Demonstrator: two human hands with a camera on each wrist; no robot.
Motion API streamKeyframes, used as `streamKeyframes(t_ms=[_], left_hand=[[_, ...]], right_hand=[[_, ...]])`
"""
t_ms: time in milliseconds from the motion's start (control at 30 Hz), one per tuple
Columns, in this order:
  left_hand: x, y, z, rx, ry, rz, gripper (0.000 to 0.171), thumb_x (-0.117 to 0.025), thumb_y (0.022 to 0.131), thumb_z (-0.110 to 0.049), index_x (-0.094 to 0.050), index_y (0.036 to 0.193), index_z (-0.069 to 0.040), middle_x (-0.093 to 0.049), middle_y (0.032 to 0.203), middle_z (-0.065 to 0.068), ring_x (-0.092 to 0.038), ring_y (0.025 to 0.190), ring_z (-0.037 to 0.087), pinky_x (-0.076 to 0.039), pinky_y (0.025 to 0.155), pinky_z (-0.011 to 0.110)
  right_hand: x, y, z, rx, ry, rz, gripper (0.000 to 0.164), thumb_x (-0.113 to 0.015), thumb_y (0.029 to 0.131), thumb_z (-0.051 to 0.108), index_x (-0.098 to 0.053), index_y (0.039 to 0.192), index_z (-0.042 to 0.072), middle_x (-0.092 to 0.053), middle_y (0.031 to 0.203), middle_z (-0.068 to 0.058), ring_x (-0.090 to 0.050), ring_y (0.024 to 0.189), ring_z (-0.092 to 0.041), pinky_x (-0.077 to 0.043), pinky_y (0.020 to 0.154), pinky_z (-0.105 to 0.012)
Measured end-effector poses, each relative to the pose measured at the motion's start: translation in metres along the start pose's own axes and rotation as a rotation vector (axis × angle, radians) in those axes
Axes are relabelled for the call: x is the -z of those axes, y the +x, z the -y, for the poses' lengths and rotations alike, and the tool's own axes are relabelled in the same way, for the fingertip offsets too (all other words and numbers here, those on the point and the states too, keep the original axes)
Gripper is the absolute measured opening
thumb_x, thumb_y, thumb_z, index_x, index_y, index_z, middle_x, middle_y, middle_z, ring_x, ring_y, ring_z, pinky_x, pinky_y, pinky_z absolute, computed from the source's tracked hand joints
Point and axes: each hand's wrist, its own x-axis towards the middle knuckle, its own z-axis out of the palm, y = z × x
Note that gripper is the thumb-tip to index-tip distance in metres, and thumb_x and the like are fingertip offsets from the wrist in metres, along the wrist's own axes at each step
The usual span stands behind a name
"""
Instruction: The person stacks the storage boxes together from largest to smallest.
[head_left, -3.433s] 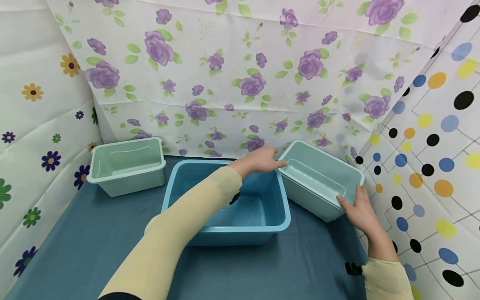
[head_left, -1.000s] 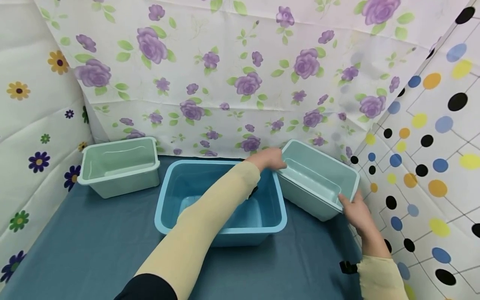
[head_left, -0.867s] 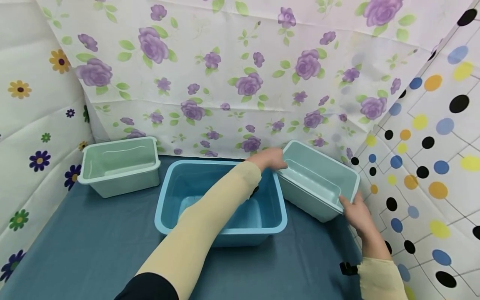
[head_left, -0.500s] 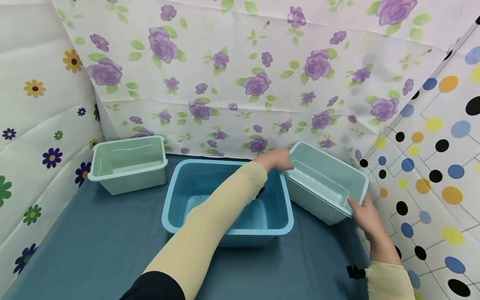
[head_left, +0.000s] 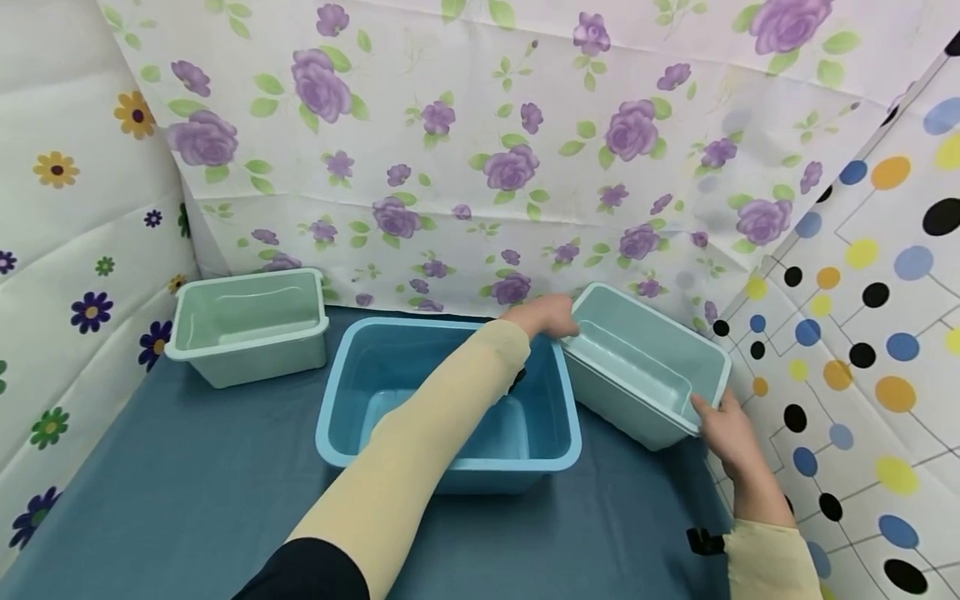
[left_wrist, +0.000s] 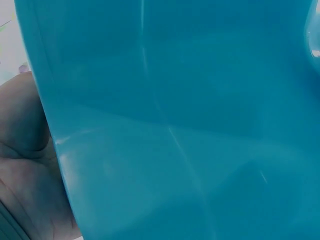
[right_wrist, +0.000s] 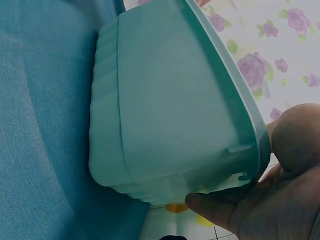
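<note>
A pale blue-green rectangular plastic bin [head_left: 630,400] sits angled at the back right. My left hand [head_left: 546,316] reaches across the larger blue bin [head_left: 450,463] and grips the pale bin's far left end at the rim. At its near right end, my right hand [head_left: 729,433] holds the rim, thumb over the edge and fingers on the outer side. The right wrist view shows this hand [right_wrist: 280,200] under the rim corner of the pale bin [right_wrist: 180,100]. Mostly the blue bin's wall [left_wrist: 175,125] fills the left wrist view, hiding the left fingers.
A pale green bin [head_left: 255,362] stands at the back left. Blue cloth [head_left: 210,467] covers the table. A floral sheet [head_left: 450,125] hangs behind, with a dotted sheet [head_left: 862,400] close along the right side.
Since the oldest frame, my left fingers have gone from outstretched to curled over the pale bin's rim. My right fingers have moved to its outer end. The bins have hardly shifted.
</note>
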Motion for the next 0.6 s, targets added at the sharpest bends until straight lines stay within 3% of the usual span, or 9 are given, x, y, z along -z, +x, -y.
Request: streamKeyframes(t_ms=[167, 433, 600], left_hand=[[0.0013, 0.0017, 0.001, 0.011, -0.008, 0.013, 0.032, -0.063, 0.111, -0.019, -0.067, 0.136, 0.001, -0.068, 0.13, 0.016, -0.059, 0.102, 0.026, -0.048, 0.089, 0.037], [0.0028, 0.0054, 0.0026, 0.0, 0.001, 0.028, 0.01, -0.061, 0.11, -0.01, -0.068, 0.112, -0.004, -0.064, 0.112, 0.012, -0.055, 0.091, 0.024, -0.045, 0.081, 0.035], [0.0038, 0.0065, 0.0036, 0.002, 0.005, 0.053, 0.014, -0.054, 0.109, -0.005, -0.068, 0.109, -0.004, -0.064, 0.113, 0.014, -0.052, 0.091, 0.025, -0.043, 0.079, 0.034]], right_hand=[[0.0006, 0.0007, 0.0016, 0.003, 0.018, 0.003, 0.086, -0.035, 0.121, 0.047, 0.004, 0.173, -0.009, -0.018, 0.174, -0.043, -0.027, 0.158, -0.06, -0.029, 0.123, -0.077], [0.0, 0.001, 0.0008, 0.005, 0.006, -0.014, 0.083, -0.035, 0.121, 0.044, 0.0, 0.173, -0.011, -0.023, 0.172, -0.043, -0.031, 0.156, -0.058, -0.032, 0.122, -0.076], [-0.0026, 0.0007, -0.0021, 0.019, 0.026, -0.031, 0.082, -0.036, 0.121, 0.043, -0.001, 0.173, -0.011, -0.024, 0.171, -0.043, -0.032, 0.155, -0.058, -0.033, 0.121, -0.076]])
